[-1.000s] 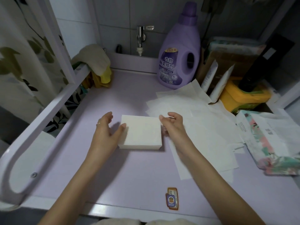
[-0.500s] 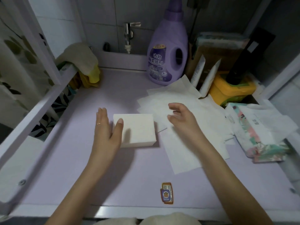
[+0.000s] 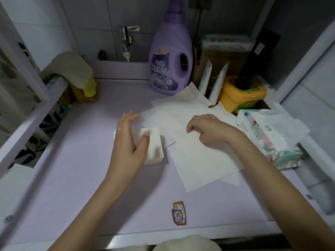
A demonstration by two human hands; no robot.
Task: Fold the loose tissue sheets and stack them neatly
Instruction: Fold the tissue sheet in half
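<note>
A thick stack of folded white tissues (image 3: 155, 142) lies on the lilac tabletop (image 3: 87, 174), left of centre. My left hand (image 3: 128, 142) rests over the stack's left half, fingers straight and thumb lying on its top. Just right of it spreads a loose pile of unfolded white tissue sheets (image 3: 199, 163), overlapping at odd angles. My right hand (image 3: 210, 131) sits on that pile with fingers loosely curled, their tips touching the top sheet. No sheet is lifted off the pile.
A purple detergent bottle (image 3: 170, 57) stands at the back beside a tap (image 3: 126, 38). A yellow tub (image 3: 241, 93) and boxes crowd the back right corner. An opened floral tissue pack (image 3: 272, 140) lies at the right edge. Cloths (image 3: 72, 71) hang over the left rail.
My right hand left the stack's right edge and moved right onto the loose sheets, its fingers curling down. My left hand slid further over the stack. The camera shifted slightly.
</note>
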